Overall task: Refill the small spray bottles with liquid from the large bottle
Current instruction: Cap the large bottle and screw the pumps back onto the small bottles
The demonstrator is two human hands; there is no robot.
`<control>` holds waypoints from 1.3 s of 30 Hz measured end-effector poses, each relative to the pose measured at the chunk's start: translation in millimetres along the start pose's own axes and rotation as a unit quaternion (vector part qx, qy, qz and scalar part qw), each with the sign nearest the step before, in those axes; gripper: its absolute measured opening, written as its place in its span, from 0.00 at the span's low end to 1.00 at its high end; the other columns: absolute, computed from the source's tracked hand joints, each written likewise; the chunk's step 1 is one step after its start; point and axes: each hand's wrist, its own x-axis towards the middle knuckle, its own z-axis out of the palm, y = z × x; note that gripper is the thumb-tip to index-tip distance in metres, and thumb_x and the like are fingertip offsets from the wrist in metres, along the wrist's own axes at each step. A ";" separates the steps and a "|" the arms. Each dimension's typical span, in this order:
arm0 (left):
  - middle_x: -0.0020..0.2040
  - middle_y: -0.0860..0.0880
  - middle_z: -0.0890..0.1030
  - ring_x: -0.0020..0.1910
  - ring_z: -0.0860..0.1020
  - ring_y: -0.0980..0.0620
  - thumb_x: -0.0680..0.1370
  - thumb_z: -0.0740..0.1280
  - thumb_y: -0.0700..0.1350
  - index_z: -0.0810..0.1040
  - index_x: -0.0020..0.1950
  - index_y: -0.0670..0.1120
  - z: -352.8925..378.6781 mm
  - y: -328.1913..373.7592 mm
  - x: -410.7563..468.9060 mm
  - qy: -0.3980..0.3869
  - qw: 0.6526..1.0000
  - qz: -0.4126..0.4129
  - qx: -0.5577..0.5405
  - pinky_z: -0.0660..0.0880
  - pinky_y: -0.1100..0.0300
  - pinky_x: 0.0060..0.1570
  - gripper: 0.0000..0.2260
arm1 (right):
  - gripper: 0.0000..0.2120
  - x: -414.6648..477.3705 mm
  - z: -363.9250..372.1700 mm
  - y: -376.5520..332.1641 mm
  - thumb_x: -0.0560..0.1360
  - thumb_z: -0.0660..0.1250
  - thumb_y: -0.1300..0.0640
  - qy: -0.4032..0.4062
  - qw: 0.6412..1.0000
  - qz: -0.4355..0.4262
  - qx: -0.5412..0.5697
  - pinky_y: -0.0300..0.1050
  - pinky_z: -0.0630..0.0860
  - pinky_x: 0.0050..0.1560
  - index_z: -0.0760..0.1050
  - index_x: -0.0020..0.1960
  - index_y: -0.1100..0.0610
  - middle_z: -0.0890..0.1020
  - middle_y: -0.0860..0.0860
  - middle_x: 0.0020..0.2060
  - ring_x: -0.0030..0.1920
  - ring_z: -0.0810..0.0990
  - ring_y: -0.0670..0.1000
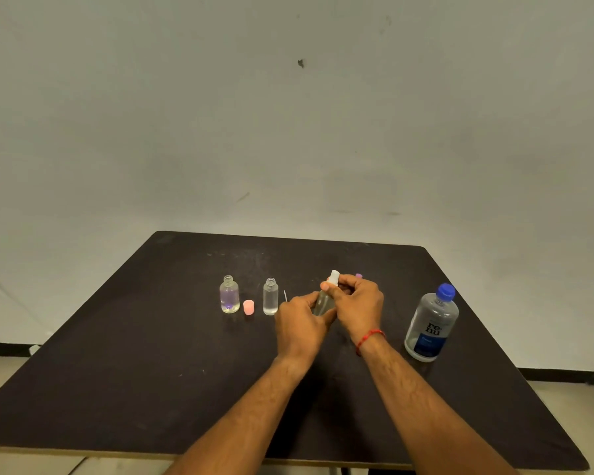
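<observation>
My left hand [300, 320] grips the body of a small clear spray bottle [324, 301] near the middle of the dark table [151, 371]. My right hand [355, 303] pinches its white spray top [334, 276]. To the left stand two small clear bottles without tops: a rounder one [229, 294] with a purple tint at its base, and a slimmer one [270, 296]. A pink cap [248, 307] lies between them. The large clear bottle [431, 323] with a blue cap and blue label stands upright at the right.
A thin white tube [285, 295] lies just right of the slim bottle. A small purple cap [358, 275] peeks out behind my right hand. A pale wall rises behind the table's far edge.
</observation>
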 end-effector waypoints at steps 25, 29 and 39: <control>0.49 0.59 0.86 0.47 0.79 0.71 0.73 0.77 0.48 0.84 0.58 0.54 3.8 -16.9 7.4 -0.030 0.999 0.028 -0.032 0.75 0.73 0.48 0.14 | 0.17 3.8 -0.9 12.7 0.73 0.74 0.61 -0.034 0.999 0.020 0.031 0.40 0.80 0.54 0.80 0.61 0.56 0.83 0.48 0.47 0.46 0.81 0.41; 0.49 0.60 0.85 0.48 0.80 0.69 0.74 0.76 0.48 0.83 0.59 0.55 8.4 -25.5 13.3 -0.036 0.999 0.009 -0.028 0.77 0.70 0.50 0.14 | 0.19 2.1 -2.2 22.8 0.73 0.72 0.64 -0.052 0.997 0.016 0.053 0.29 0.78 0.45 0.78 0.63 0.54 0.83 0.46 0.48 0.48 0.81 0.40; 0.55 0.53 0.84 0.55 0.82 0.57 0.74 0.75 0.42 0.78 0.59 0.49 31.0 -46.3 35.5 -0.030 0.998 -0.059 -0.019 0.79 0.59 0.56 0.15 | 0.15 -13.9 -4.7 64.5 0.72 0.74 0.64 -0.027 0.996 0.055 0.071 0.36 0.78 0.52 0.82 0.56 0.51 0.85 0.45 0.44 0.47 0.83 0.43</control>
